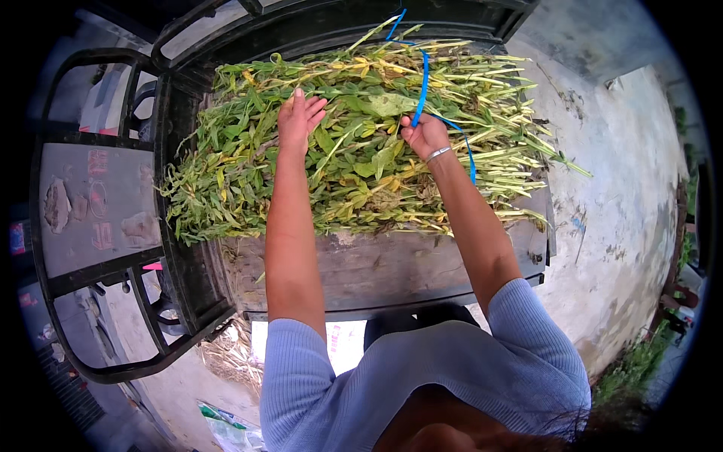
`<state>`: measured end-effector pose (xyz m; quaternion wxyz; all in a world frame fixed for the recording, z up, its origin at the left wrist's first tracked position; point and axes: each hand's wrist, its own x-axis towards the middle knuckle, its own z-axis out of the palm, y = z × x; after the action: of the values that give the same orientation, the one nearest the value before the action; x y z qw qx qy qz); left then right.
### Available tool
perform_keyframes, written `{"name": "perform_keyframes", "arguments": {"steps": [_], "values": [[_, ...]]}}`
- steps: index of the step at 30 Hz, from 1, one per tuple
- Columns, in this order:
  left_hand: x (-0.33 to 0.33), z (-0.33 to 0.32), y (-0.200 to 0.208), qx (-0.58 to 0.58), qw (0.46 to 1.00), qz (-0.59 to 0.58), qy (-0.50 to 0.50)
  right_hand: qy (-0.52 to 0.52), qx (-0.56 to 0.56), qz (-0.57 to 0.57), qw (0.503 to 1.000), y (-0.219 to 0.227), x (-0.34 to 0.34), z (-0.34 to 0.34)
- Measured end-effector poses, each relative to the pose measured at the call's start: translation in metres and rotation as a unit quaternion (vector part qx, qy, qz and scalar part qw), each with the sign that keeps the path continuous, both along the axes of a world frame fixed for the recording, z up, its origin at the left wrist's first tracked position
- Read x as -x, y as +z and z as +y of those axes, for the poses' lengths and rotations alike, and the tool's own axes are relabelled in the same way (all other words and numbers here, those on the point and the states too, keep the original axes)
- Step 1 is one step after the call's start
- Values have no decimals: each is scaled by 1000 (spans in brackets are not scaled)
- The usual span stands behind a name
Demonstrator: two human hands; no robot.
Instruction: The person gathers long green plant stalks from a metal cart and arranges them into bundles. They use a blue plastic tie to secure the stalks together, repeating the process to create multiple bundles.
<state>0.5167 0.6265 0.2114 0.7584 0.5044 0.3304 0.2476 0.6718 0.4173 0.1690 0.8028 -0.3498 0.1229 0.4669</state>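
- Head view, the load: I see a thick bundle of leafy green stalks [361, 143] lying across the bed of a small cart [376, 267], leaves toward the left, pale cut stems toward the right. I judge they lie all one way so that a single tie can gather them.
- Head view, left hand: my left hand [300, 117] rests flat on top of the leaves, fingers spread wide and holding nothing. It looks to me like a press to keep the springy stalks down and together.
- Head view, right hand: my right hand [423, 134] is closed around a blue strap [425, 79], which runs up over the top of the bundle and also trails down past the wrist toward the stem ends. The grip sits close to the stalks, which I read as keeping the strap taut against them. A thin bracelet [437, 154] sits on that wrist.
- Head view, surroundings: a dark metal frame [162, 248] of the vehicle stands left of the cart bed, a cracked concrete wall [602, 188] lies to the right, and some dry straw [230, 350] lies on the ground below the cart's edge.
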Motion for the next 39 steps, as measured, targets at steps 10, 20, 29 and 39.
{"name": "perform_keyframes", "arguments": {"steps": [10, 20, 29, 39], "values": [[46, -119, 47, -598, 729, 280, -179, 108, 55, -136, 983, 89, -21, -24], [27, -141, -15, -592, 646, 438, -202, -84, 100, -88, 988, 53, 35, -333], [-19, -105, -18, -542, 636, 494, -239, 41, 322, 159, 933, -180, 138, -346], [-47, -86, -32, -509, 621, 539, -256, -100, 343, -1, 934, -173, -9, -238]]}}
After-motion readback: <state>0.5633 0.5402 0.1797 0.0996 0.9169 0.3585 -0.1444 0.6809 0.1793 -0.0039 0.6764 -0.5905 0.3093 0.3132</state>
